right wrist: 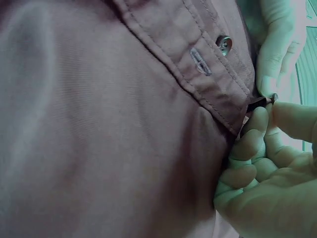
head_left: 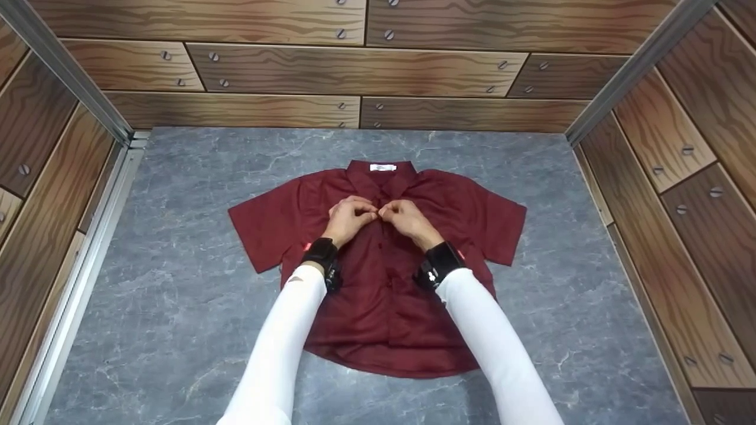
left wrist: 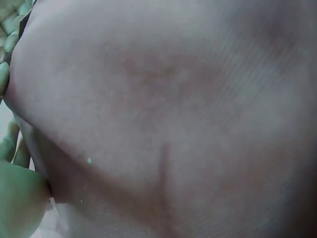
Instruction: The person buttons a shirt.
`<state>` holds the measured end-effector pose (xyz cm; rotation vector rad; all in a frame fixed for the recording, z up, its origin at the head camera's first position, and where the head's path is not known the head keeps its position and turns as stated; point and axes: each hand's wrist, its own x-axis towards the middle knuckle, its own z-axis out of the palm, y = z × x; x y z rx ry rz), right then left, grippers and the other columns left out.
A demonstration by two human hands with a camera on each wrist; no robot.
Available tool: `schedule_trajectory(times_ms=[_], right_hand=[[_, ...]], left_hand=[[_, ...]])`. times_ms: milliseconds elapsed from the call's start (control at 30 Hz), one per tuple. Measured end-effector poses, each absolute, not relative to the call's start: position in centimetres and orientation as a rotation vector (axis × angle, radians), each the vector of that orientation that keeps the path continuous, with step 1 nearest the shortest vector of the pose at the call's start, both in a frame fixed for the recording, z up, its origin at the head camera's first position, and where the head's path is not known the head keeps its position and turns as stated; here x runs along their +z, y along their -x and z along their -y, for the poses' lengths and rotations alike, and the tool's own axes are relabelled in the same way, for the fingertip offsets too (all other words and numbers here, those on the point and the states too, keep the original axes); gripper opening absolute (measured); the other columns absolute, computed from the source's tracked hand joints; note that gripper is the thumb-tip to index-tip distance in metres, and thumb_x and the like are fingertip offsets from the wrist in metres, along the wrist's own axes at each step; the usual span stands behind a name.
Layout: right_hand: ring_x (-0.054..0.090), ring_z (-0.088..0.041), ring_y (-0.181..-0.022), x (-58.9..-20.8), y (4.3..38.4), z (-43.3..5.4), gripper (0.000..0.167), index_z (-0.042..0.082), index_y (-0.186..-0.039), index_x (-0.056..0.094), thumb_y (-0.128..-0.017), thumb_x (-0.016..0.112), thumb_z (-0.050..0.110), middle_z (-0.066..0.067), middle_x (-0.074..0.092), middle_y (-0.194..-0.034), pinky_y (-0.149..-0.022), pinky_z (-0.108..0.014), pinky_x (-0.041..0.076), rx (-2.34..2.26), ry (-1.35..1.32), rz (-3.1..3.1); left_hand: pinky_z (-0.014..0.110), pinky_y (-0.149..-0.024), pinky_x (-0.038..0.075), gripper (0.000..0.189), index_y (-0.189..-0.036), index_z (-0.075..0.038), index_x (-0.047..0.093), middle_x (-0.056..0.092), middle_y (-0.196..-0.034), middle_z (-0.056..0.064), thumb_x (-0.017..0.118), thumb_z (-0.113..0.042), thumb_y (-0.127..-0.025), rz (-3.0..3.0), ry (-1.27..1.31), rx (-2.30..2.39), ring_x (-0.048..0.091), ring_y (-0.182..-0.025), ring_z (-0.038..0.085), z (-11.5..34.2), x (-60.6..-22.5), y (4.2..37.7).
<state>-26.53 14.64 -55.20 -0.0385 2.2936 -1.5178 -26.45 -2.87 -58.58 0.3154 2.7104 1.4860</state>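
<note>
A dark red short-sleeved button shirt [head_left: 354, 295] lies spread front side up, its collar [head_left: 356, 171] at the far end. Both hands meet over the front placket just below the collar. My left hand [head_left: 349, 219] pinches the placket from the left, and my right hand [head_left: 407, 219] pinches it from the right, fingertips almost together. In the right wrist view, a small button [right wrist: 275, 98] shows edge-on between the fingertips of the two hands. Close by on the placket are a buttonhole [right wrist: 200, 62] and another button [right wrist: 224, 44]. Shirt cloth [left wrist: 163, 99] fills most of the left wrist view.
The shirt lies on a grey marble-patterned table [head_left: 177, 307]. Wood-patterned panels [head_left: 354, 68] stand behind it and at both sides, with metal rails [head_left: 77, 77] at the corners. A white label [head_left: 383, 167] sits inside the collar. Black camera straps [head_left: 322, 252] wrap both wrists.
</note>
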Motion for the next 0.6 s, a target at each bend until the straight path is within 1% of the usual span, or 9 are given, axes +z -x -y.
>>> schedule_trajectory(times_ms=[133,200,267,400,500,600], right_hand=[[0.052,-0.015,-0.092,-55.37,26.57,-14.53,0.017,-0.003,-0.096,0.068,-0.092,0.057,0.009,-0.008,0.064,-0.102,-0.078,-0.024,0.039,-1.487,0.058,-2.353],[0.054,-0.017,-0.091,-55.38,26.64,-14.55,0.018,0.0,-0.095,0.07,-0.092,0.057,0.012,-0.008,0.066,-0.101,-0.078,-0.025,0.041,-1.39,0.083,-2.462],[0.057,-0.019,-0.091,-55.3,26.65,-14.62,0.018,0.004,-0.094,0.07,-0.091,0.057,0.016,-0.007,0.068,-0.1,-0.079,-0.029,0.044,-1.245,0.108,-2.603],[0.062,-0.026,-0.091,-55.25,26.49,-14.75,0.016,0.01,-0.094,0.065,-0.088,0.06,0.024,-0.007,0.068,-0.094,-0.082,-0.039,0.048,-0.931,0.143,-2.827],[0.063,-0.029,-0.089,-55.37,26.32,-14.67,0.022,0.011,-0.091,0.061,-0.088,0.064,0.033,-0.007,0.067,-0.092,-0.081,-0.041,0.049,-0.787,0.142,-2.869],[0.063,-0.029,-0.089,-55.49,26.3,-14.39,0.03,0.012,-0.09,0.061,-0.087,0.064,0.042,-0.006,0.067,-0.092,-0.081,-0.043,0.05,-0.664,0.12,-2.882]], left_hand=[[0.039,-0.105,0.032,0.015,-0.098,-0.014,0.078,0.069,-0.113,-0.001,0.072,-0.022,-0.086,-2.713,-0.341,1.484,0.058,-0.116,0.016,3.17,-58.74,26.57],[0.039,-0.105,0.032,0.016,-0.099,-0.013,0.077,0.069,-0.114,-0.001,0.071,-0.021,-0.087,-2.721,-0.347,1.47,0.057,-0.117,0.016,3.24,-58.76,26.61],[0.039,-0.105,0.033,0.016,-0.099,-0.013,0.077,0.069,-0.114,0.0,0.071,-0.02,-0.087,-2.722,-0.354,1.467,0.057,-0.118,0.017,3.3,-58.71,26.67],[0.037,-0.105,0.036,0.015,-0.1,-0.011,0.076,0.069,-0.113,0.003,0.069,-0.017,-0.088,-2.69,-0.379,1.501,0.058,-0.117,0.017,3.49,-58.67,26.84],[0.035,-0.103,0.038,0.014,-0.1,-0.009,0.075,0.069,-0.112,0.004,0.067,-0.014,-0.089,-2.655,-0.404,1.549,0.059,-0.115,0.018,3.62,-58.66,26.82],[0.035,-0.104,0.038,0.015,-0.1,-0.007,0.075,0.069,-0.113,0.005,0.067,-0.012,-0.089,-2.618,-0.413,1.588,0.059,-0.115,0.019,3.63,-58.62,26.73]])
